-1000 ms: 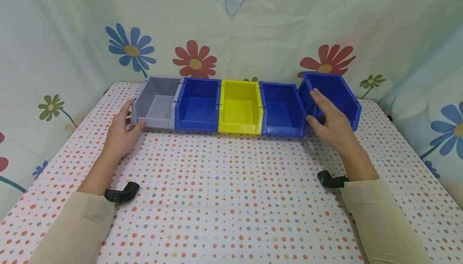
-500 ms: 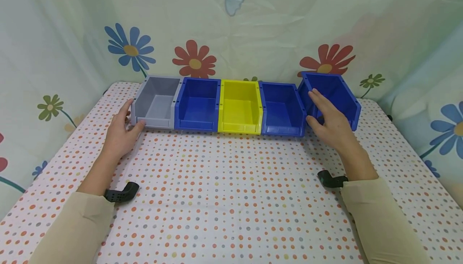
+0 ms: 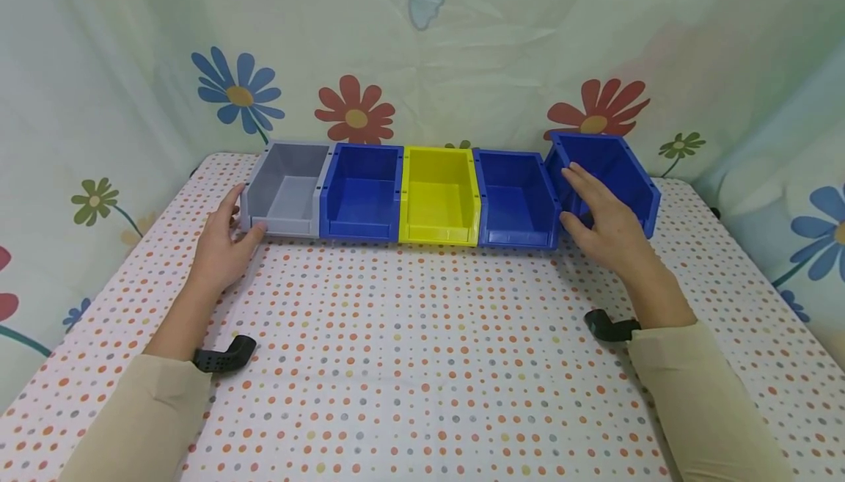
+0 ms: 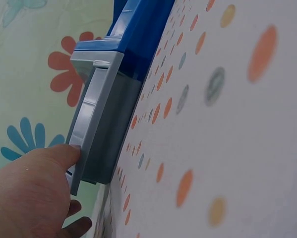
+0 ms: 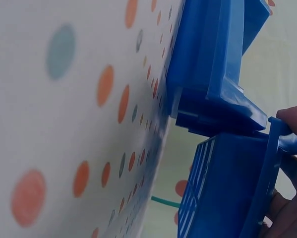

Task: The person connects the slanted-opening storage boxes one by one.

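Note:
My left hand [image 3: 221,251] holds the front left corner of the grey storage bin [image 3: 290,227], its thumb on the front lip and its other fingers along the outer left side. In the left wrist view the thumb rests on the lip of that bin [image 4: 91,109]. With my right hand [image 3: 610,229] I grip the rightmost blue storage bin [image 3: 630,174] by its front. This bin [image 5: 232,183] is raised off the table and tilted, close beside the row's right end. Some right fingertips are hidden in the right wrist view.
Between the two held bins stand a blue bin [image 3: 361,229], a yellow bin [image 3: 437,234] and another blue bin [image 3: 518,238], side by side with the grey one. They are on a dotted tablecloth [image 3: 409,350]. A flowered curtain [image 3: 488,78] hangs behind.
The head view has shifted very slightly. Both hands and all the bins stay in the same places.

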A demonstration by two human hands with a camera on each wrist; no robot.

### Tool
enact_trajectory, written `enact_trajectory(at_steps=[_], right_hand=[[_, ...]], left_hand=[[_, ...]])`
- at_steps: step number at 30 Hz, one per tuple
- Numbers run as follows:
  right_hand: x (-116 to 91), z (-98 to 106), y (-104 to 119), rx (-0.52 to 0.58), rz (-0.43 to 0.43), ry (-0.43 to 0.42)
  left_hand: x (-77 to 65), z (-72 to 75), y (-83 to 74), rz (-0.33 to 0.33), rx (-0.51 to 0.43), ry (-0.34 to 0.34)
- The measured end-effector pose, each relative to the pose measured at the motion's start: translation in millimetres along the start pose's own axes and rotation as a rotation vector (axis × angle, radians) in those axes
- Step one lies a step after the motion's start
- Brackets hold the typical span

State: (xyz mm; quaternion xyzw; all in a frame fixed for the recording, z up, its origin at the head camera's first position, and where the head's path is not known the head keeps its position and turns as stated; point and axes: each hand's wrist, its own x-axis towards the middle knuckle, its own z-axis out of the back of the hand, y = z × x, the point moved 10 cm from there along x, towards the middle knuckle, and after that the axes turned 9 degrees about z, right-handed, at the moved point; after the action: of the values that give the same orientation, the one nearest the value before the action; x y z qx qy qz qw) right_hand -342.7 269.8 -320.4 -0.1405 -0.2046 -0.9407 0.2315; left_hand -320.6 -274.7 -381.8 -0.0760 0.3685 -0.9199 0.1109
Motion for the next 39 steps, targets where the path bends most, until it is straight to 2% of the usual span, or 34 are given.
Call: enact_trajectory(at_steps=[13, 29, 39], right_hand=[[-2.5, -10.2, -2.8, 0.018, -0.004, 0.065], [-2.1, -6.9, 1.3, 0.001, 0.006, 0.041], [-2.7, -7.2, 0.3, 0.041, -0.006, 0.031]], left_hand=[[1.2, -0.7, 1.1, -0.015, -0.008, 0.001], [2.6, -1.7, 1.8, -0.006, -0.005, 0.007], [1.5, -0.9, 1.6, 0.002, -0.002, 0.014]])
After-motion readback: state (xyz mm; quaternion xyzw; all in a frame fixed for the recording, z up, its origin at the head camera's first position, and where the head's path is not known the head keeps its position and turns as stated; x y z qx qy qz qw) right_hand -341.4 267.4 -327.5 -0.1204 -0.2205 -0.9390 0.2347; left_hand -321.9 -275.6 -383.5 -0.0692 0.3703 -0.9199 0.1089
